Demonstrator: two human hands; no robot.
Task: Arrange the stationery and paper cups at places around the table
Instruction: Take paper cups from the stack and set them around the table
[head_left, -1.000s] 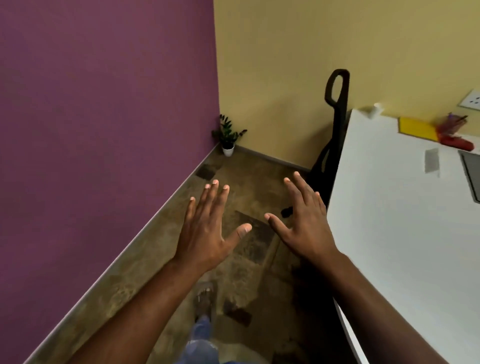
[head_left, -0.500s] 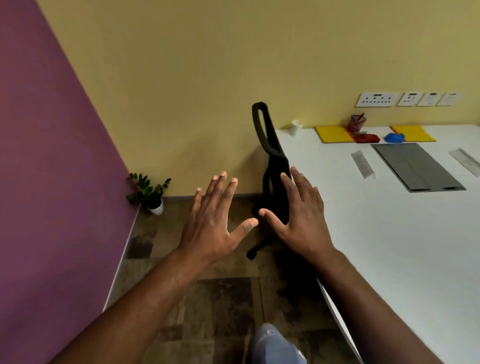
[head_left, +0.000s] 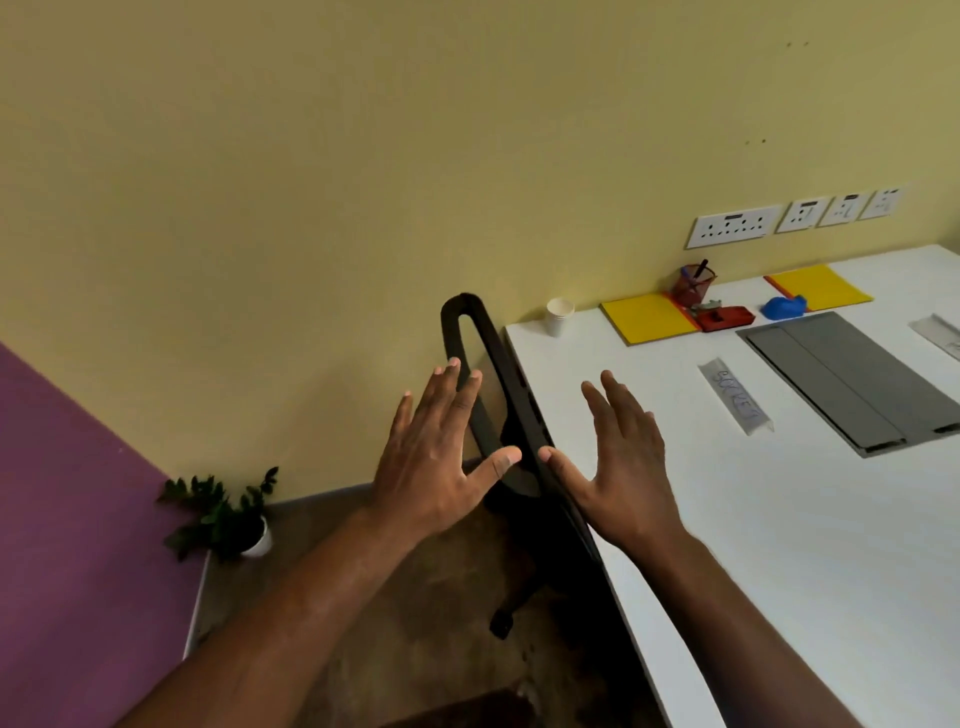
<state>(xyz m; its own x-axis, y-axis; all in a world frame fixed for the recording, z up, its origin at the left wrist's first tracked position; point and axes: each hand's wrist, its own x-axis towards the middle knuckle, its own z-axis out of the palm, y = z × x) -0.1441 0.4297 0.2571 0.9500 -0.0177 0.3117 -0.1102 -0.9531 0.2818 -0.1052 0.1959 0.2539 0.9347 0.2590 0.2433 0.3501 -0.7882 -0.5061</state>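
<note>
My left hand (head_left: 436, 457) is held out flat with spread fingers, in front of a black chair back, holding nothing. My right hand (head_left: 623, 462) is also flat and empty, hovering over the left edge of the white table (head_left: 779, 545). At the table's far left corner stands a stack of white paper cups (head_left: 559, 315). Beside it lie a yellow folder (head_left: 647, 317), a red mesh pen holder (head_left: 696, 286), a red stapler (head_left: 724, 317), a blue object (head_left: 784, 306) and a second yellow folder (head_left: 818, 288).
A black chair (head_left: 498, 395) is pushed against the table's left edge. A grey cable hatch (head_left: 852, 379) and a paper label (head_left: 735, 395) lie on the table. Wall sockets (head_left: 732, 226) sit above it. A potted plant (head_left: 223, 519) stands in the floor corner by the purple wall.
The view has swung right from the purple wall and floor toward the table, bringing the stationery into sight. Both hands stay flat and empty; the right one is now over the table edge.
</note>
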